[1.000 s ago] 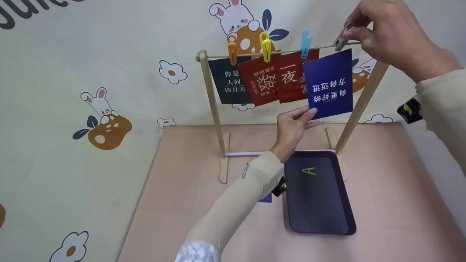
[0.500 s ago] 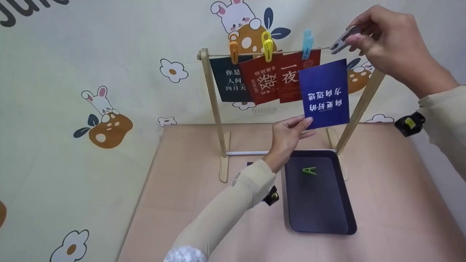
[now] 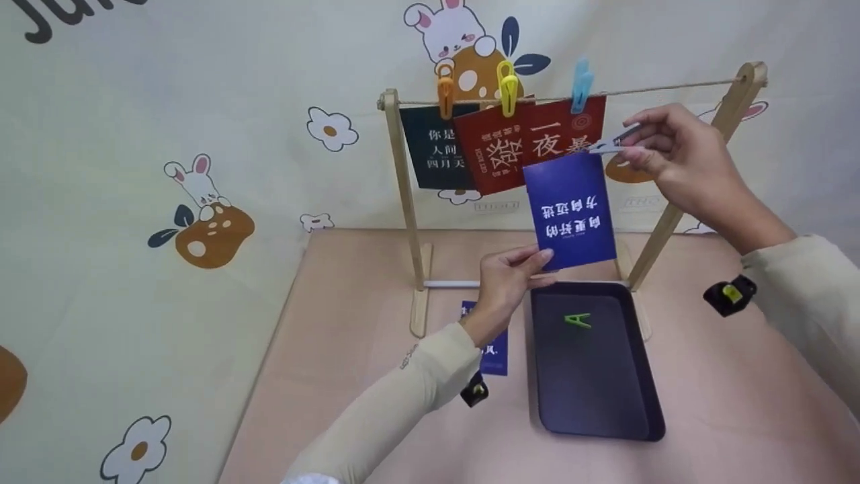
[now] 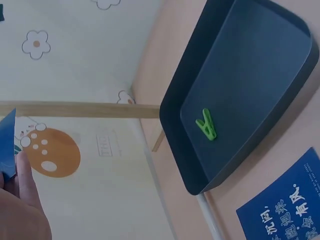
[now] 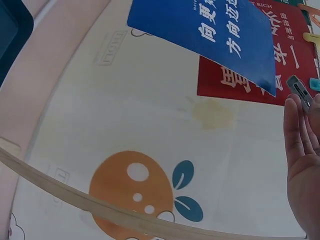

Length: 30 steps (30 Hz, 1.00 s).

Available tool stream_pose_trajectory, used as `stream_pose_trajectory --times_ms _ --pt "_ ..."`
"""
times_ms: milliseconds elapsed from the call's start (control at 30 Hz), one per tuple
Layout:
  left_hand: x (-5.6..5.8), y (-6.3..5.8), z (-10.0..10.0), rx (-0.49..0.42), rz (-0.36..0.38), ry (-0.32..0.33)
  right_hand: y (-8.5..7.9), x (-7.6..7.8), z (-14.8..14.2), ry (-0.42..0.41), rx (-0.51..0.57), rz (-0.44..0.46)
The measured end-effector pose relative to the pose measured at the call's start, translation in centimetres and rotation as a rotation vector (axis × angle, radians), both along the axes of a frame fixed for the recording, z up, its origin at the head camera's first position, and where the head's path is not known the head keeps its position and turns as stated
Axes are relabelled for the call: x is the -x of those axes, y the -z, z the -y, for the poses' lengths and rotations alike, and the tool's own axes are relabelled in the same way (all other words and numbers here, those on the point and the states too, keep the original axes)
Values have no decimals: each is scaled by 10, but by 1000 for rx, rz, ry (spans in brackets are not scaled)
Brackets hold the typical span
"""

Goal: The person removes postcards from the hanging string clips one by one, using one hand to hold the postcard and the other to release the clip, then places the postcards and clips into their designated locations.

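Note:
My left hand (image 3: 504,282) pinches a blue card (image 3: 571,215) by its lower left corner, thumb in front. White characters on the card stand upside down in the head view. Between thumb and fingers my right hand (image 3: 692,158) holds a grey clothespin (image 3: 608,145), its tip by the card's upper right corner. A small gap separates clothespin (image 5: 299,91) and card (image 5: 215,35) in the right wrist view. Behind them, orange (image 3: 445,94), yellow (image 3: 508,91) and light blue (image 3: 582,87) clothespins fix a dark green card (image 3: 437,168) and two red cards (image 3: 490,148) to a string (image 3: 672,87).
The string spans a wooden frame (image 3: 406,195) near the wall. A dark tray (image 3: 598,390) holding a green clothespin (image 3: 578,320) stands at the frame's foot. Another blue card (image 3: 495,363) lies left of the tray, partly under my left forearm.
Both hands have come down and left from the string, carrying the blue card and the grey clothespin. The clothespin, earlier at the string, is now beside the card's upper corner.

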<state>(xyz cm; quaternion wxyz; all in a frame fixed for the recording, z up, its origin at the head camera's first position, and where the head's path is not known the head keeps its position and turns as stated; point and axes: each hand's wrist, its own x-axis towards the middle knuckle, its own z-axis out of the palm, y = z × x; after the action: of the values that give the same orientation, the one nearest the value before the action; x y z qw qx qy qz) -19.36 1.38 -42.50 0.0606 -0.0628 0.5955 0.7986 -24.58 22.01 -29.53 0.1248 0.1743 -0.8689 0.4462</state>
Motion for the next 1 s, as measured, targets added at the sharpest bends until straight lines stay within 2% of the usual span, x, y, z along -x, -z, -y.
stream_pose_trajectory --times_ms 233,433,633,867,1000 --pt "-14 12 2 -16 6 -15 21 -7 1 -19 5 32" --pt "-24 26 13 11 24 -14 34 -14 4 -68 97 65" --pt "-27 47 25 -45 67 -76 46 -21 12 -112 199 66" --pt "-27 66 35 10 85 -117 90 -11 9 -87 254 138" --pt "-28 77 43 35 105 -133 109 -14 10 -110 286 168"
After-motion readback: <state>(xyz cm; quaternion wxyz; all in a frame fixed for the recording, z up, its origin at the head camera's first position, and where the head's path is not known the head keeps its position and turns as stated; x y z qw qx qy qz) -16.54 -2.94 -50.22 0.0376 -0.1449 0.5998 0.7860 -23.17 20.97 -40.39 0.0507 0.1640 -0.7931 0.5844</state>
